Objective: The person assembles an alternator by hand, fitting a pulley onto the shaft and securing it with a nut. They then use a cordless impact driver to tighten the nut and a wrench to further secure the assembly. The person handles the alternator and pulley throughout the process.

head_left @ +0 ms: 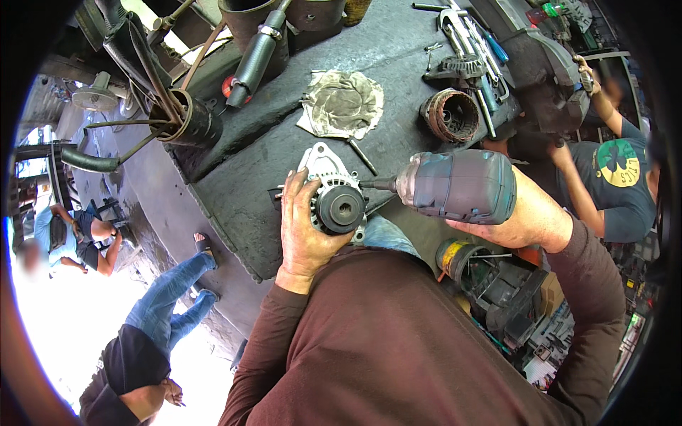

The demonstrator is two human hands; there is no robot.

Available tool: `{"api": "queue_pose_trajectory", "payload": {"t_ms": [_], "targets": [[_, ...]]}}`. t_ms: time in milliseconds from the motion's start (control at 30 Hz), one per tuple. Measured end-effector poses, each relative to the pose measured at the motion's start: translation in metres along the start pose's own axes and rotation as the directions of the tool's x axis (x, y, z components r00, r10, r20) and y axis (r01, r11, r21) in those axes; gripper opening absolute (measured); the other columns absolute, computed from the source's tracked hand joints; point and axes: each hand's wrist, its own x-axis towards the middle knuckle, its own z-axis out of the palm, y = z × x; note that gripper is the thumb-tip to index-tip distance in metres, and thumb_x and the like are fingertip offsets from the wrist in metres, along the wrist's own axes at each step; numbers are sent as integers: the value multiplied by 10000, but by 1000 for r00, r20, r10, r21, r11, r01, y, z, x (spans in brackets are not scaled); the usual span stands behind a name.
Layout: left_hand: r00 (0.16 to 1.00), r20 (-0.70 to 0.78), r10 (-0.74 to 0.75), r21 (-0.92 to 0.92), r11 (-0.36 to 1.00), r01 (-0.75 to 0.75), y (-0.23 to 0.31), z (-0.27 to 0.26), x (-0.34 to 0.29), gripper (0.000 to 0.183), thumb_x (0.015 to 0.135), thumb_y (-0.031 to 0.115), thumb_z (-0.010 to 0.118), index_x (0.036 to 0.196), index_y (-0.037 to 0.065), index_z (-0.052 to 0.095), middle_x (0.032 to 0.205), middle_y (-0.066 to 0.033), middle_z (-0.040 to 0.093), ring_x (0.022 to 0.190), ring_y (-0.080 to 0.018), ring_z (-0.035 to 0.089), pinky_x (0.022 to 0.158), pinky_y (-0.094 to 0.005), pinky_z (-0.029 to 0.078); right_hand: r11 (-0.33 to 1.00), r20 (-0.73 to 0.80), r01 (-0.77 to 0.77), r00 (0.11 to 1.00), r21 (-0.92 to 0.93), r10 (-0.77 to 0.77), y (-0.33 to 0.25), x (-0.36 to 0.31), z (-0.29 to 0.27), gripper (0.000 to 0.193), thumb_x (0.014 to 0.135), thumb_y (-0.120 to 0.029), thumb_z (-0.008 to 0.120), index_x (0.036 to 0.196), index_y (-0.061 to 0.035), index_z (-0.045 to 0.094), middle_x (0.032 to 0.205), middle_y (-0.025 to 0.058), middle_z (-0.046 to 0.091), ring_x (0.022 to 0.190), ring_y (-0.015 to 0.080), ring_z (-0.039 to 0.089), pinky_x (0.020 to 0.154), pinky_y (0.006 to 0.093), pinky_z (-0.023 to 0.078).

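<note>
We clamp the alternator [334,199] against the near edge of the dark workbench [241,177] with our left hand [302,231] wrapped round its housing, while our right hand [522,220] grips the power driver [458,186]. We should keep the bit square to the fastener and squeeze gently so the alternator cannot twist

Alternator [334,195]: cast metal housing, dull silver, rough; its pulley dark metal, smooth w/ slight sheen. Power drill [458,186]: grey-teal plastic body, matt, scuffed; metal nose and bit, bare steel. Worktop [270,153]: dark, matt, grimy, rough-looking. Rag [342,103] on it: crumpled cloth, greyish, stained. Stator [450,115]: rusty-brown metal w/ copper-coloured windings. Wrenches [465,32]: shiny polished steel. Sleeves: brown knit cloth, matt.
</note>
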Motion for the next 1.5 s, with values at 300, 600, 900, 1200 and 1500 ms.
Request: {"api": "queue_pose_trajectory", "payload": {"t_ms": [300,600,900,1200,1500], "targets": [[1000,10,4,25,1000,-4,0,-1,0,1010,543,207,1011,1416,47,528,1552,-281,483,1482,-493,431,1246,-562,361,992,83,-38,996,116,28,5,-7,4,376,741,-134,850,1080,-51,710,987,143,725,907,396,711,798,443,582],[1000,1,-2,28,1000,2,2,-2,0,1032,542,215,1017,1431,47,521,1550,-263,495,1486,-484,433,1245,-559,365,999,-126,-37,991,31,41,-5,-1,10,380,736,-164,851,1083,-61,737,1007,133,750,905,366,733,812,410,602],[1000,-7,0,14,1000,0,1,0,0,1064,545,217,1017,1461,50,501,1558,-255,490,1490,-477,431,1247,-558,363,988,-9,-86,996,127,88,-7,-4,7,506,781,-61,812,1276,-55,703,1299,186,710,1153,329,716,995,398,566],[1000,-7,-3,6,1000,3,-1,0,0,1054,530,212,1016,1447,54,520,1553,-263,494,1482,-478,440,1245,-554,367,916,112,-156,986,370,122,-5,0,5,618,823,-64,816,1416,-41,644,1597,199,512,1411,342,573,1153,414,467],[1000,16,5,33,999,-5,4,-5,0,872,543,223,1010,1322,78,645,1537,-273,506,1466,-494,453,1211,-566,405,987,54,73,995,142,-82,-5,6,5,574,858,-110,758,1420,-74,652,1510,175,598,1443,396,524,1193,472,428]]}}
